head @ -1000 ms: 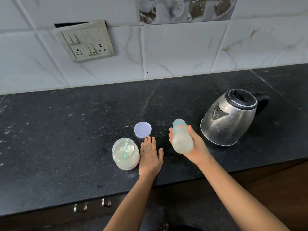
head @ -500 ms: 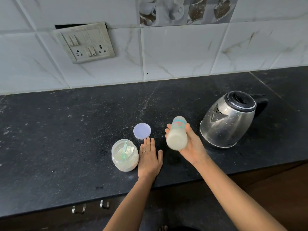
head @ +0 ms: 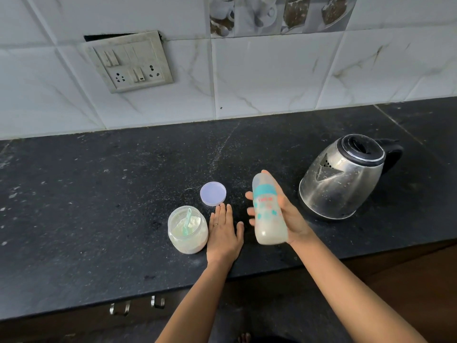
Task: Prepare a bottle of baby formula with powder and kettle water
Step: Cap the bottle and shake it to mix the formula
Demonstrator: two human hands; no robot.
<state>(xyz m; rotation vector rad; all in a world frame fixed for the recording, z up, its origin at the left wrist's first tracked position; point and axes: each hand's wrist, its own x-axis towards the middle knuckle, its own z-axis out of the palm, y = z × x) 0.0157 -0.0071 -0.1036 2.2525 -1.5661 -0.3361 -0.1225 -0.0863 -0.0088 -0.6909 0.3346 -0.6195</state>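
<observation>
My left hand (head: 223, 231) lies flat on the black counter (head: 99, 194), fingers straight and close together. The open powder jar (head: 188, 230) is just to its left, with a green scoop (head: 187, 220) stuck in the powder. My right hand (head: 293, 220) is wrapped around the baby bottle (head: 268, 214), holding it above the counter. The bottle is tilted with its capped end away from me, and milky liquid sits at its base. The jar's lid (head: 213, 193) lies just past my left fingertips. The steel kettle (head: 343, 179) stands farther right, and a switch plate (head: 131, 61) hangs on the far wall.
</observation>
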